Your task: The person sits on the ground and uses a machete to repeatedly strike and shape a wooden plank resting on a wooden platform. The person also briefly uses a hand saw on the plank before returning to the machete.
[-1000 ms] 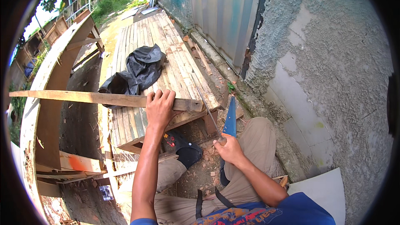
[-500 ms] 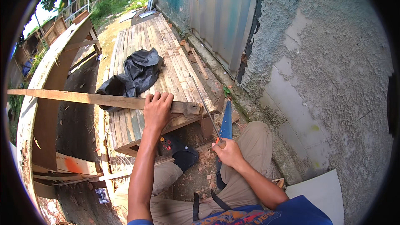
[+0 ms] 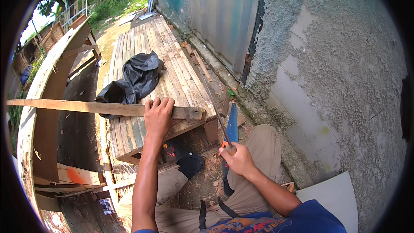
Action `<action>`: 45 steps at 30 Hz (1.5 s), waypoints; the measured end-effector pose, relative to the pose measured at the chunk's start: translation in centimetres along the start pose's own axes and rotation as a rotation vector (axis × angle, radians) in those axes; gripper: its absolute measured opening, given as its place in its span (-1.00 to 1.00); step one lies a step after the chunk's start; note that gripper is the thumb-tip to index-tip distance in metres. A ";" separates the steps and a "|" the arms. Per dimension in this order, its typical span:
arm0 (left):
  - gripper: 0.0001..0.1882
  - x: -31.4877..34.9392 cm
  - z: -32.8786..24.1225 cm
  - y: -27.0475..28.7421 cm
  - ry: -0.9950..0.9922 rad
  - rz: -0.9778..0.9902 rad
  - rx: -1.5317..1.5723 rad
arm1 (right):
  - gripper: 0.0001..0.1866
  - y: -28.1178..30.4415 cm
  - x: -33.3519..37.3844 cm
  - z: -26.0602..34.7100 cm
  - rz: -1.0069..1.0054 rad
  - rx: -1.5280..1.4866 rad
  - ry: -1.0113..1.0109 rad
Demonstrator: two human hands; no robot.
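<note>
My left hand [image 3: 158, 115] is closed over a wooden batten [image 3: 90, 106] near its squared right end. This batten lies across the near end of a slatted bamboo bench [image 3: 183, 77] and runs out to the left, over a pale wooden edge. In my right hand [image 3: 239, 159] is the wooden handle of a machete [image 3: 214, 103]; its long blade is seen edge-on, pointing up and away, just right of the batten's end. A handsaw [image 3: 233, 123] with a blue blade and orange handle stands behind my right hand, partly hidden by it. A crumpled black plastic sheet [image 3: 140, 75] rests on the bench.
A curved wooden panel [image 3: 47, 129] stands at the left. On the right rises a rough plastered wall [image 3: 336, 82], beside a corrugated metal door [image 3: 226, 21]. Wood chips [image 3: 209, 177] litter the ground around my shoe [image 3: 189, 164]. A white board [image 3: 332, 200] leans at the lower right.
The whole view has shifted slightly, so the bench and batten appear a little left and lower. Both hands keep their grips, with the machete still raised beside the batten's end.
</note>
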State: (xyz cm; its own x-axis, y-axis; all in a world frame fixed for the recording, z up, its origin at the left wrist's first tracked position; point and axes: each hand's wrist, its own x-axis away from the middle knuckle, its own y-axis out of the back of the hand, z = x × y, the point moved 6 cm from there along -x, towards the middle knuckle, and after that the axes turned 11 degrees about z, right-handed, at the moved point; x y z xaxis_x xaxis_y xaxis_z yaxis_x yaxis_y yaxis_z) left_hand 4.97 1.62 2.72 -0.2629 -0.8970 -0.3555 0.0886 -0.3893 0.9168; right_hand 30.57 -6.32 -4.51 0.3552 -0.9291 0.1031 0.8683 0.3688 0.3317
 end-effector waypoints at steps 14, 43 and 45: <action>-0.29 -0.7 -0.4 0.2 0.031 0.022 0.042 | -0.67 -1.2 0.9 -6.8 -0.275 -0.039 0.081; -0.22 -4.9 1.4 -1.3 -0.021 0.065 0.007 | -0.71 -1.7 0.3 -11.0 -0.298 -0.381 -0.011; -0.22 -4.9 1.5 -1.4 -0.009 0.047 0.000 | -0.71 -1.9 0.3 -10.2 -0.265 -0.368 -0.036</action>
State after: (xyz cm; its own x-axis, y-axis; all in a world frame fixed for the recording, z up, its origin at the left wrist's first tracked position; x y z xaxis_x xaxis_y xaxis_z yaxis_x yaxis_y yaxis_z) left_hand 4.68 6.87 3.44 -0.2666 -0.9125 -0.3102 0.1014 -0.3466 0.9325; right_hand 32.58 -6.96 -14.71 0.0977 -0.9907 0.0948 0.9952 0.0978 -0.0037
